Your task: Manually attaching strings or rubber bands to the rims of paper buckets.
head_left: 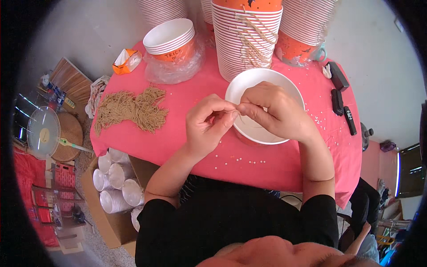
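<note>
My left hand (208, 122) and my right hand (276, 110) meet at their fingertips above the near rim of a white paper bucket (296, 93). Both are closed in a pinch on a thin piece of twine (240, 116), of which only a short bit shows between the fingers. The bucket stands upright on the pink tablecloth (187, 153), its white inside facing me and partly covered by my right hand. To the left lies a loose heap of tan twine pieces (131, 109).
Behind the bucket rises a tall stack of buckets (247, 42) with twine handles hanging down. A shorter stack (171, 40) in plastic wrap stands left of it. Small white discs (240, 160) dot the cloth. Dark objects (338, 102) lie on the right; a carton of cups (118, 178) sits below left.
</note>
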A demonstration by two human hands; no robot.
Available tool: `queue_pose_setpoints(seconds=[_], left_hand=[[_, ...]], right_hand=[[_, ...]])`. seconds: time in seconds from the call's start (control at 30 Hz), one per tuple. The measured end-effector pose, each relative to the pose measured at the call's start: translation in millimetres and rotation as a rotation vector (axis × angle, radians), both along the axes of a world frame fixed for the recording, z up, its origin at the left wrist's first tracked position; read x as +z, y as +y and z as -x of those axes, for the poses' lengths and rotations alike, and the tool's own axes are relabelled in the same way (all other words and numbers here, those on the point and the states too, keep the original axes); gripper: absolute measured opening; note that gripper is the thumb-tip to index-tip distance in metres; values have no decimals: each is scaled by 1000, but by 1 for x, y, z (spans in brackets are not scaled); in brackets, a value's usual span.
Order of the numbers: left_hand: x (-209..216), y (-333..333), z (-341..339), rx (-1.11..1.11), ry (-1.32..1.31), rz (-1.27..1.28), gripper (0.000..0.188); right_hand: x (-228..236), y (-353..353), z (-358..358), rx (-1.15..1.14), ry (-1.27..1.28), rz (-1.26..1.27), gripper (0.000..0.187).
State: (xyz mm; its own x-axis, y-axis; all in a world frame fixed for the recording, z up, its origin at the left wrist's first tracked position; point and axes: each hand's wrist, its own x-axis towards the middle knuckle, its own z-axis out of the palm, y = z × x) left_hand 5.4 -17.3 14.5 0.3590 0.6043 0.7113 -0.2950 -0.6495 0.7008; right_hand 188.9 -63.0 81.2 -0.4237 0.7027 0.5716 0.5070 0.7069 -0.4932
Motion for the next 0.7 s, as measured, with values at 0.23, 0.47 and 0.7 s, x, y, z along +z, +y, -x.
queue_pose_setpoints(seconds=[0.23, 0.47, 0.7], left_hand=[[-1, -6, -1, -163, -66, 295, 7], [-1, -2, 2, -240, -110, 486, 9], [9, -1, 7, -224, -79, 599, 11]], right_hand=[[-3, 1, -1, -10, -46, 113, 28], [-2, -3, 10, -108, 37, -120, 19], [-6, -6, 13, -99, 46, -128, 20]])
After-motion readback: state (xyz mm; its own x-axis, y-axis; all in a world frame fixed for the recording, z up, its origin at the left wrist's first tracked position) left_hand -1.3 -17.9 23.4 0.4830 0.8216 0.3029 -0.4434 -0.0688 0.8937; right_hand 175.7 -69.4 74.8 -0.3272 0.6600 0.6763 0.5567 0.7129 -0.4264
